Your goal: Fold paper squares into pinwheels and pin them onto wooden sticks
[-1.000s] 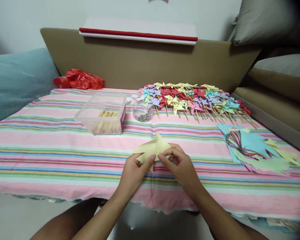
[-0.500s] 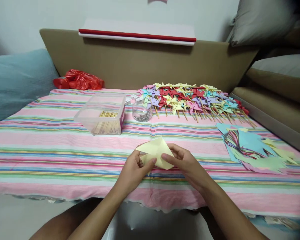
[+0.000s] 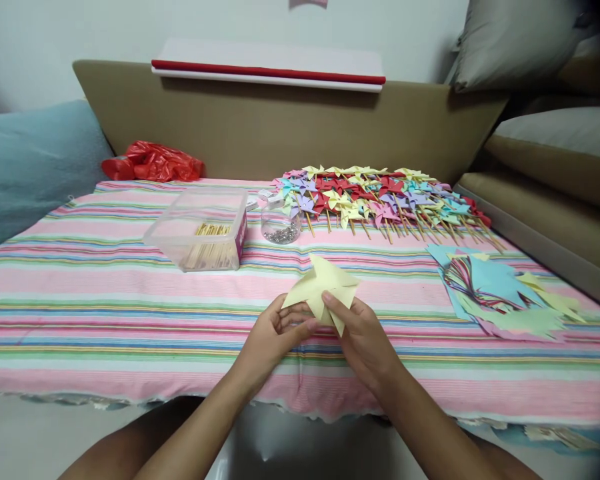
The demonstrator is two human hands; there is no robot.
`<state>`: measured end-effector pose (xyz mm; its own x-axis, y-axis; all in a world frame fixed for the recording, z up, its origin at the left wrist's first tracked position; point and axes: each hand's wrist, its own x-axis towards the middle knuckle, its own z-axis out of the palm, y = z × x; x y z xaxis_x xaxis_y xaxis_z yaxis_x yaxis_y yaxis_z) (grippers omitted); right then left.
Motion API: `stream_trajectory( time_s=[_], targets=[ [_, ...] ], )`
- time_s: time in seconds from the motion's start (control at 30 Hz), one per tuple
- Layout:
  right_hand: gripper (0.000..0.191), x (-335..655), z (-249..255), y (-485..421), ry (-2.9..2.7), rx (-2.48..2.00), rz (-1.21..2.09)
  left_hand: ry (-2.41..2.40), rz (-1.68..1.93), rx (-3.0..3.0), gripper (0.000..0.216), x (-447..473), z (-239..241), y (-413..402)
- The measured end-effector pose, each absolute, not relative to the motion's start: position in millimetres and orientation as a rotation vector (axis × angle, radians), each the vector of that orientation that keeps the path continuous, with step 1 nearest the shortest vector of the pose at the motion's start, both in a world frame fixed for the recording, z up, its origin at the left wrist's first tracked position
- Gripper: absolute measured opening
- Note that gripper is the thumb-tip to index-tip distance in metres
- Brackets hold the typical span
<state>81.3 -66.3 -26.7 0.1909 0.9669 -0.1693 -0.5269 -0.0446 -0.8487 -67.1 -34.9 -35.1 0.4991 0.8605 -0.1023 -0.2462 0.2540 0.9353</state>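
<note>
Striped and mostly pink, the cloth-covered surface [image 3: 105,293] runs back to a brown panel [image 3: 260,133], with a red plastic bag [image 3: 163,162] at the far left. Behind the hands sit a clear box [image 3: 173,233] of thin wooden sticks [image 3: 213,252] and, beside it, a round tub [image 3: 265,223] of small metal bits [image 3: 280,235]. A pile of colourful pinwheels [image 3: 370,200] lies farther back; loose cut paper [image 3: 500,287] lies to the right.

Near the front edge, held up over the cloth, is a pale yellow paper pinwheel [image 3: 323,273] with 4 pointed blades. The right hand [image 3: 367,343] is clamped on it, thumb pressed near the middle, fingers behind. The left hand [image 3: 270,337] has its fingers under the left blade and its thumb by the lower edge; I cannot tell whether it pinches.

If that right thumb slipped, the folds could spring open, since paper tends to unbend. Pressing too hard could crease a blade, and uneven pressure could pull the folds off centre.
</note>
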Motion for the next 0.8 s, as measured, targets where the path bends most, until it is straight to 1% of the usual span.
stream_trajectory(
  time_s=[0.2, 0.3, 0.53, 0.6, 0.7, 0.77, 0.8],
  targets=[
    [0.034, 64.8, -29.9, -66.8, -0.506, -0.784, 1.379, 0.763, 1.015, 0.967, 0.035, -53.0, -38.6, -44.6],
    [0.033, 58.6, -31.4, -68.6, -0.496, -0.759, 1.393, 0.844, 1.089, 0.955, 0.029, -49.8, -35.2, -46.8],
    [0.038, 48.7, -36.8, -74.8, -0.517, -0.921, 1.337, 0.838, 1.153, 0.842, 0.032, -49.6, -33.1, -43.7],
    [0.043, 48.1, -36.8, -77.5, -0.55, -0.956, 1.282, 0.832, 1.17, 0.802, 0.034, -53.0, -32.9, -40.5],
    [0.051, 48.5, -37.0, -81.4, -0.668, -1.028, 1.103, 0.843, 1.197, 0.748, 0.035, -59.7, -32.1, -34.8],
    [0.055, 49.5, -38.0, -83.3, -0.892, -1.056, 0.93, 0.852, 1.216, 0.737, 0.034, -63.5, -31.6, -31.8],
    [0.053, 50.2, -38.5, -83.9, -1.035, -1.078, 0.835, 0.855, 1.218, 0.738, 0.033, -64.9, -31.4, -30.8]
  ],
)
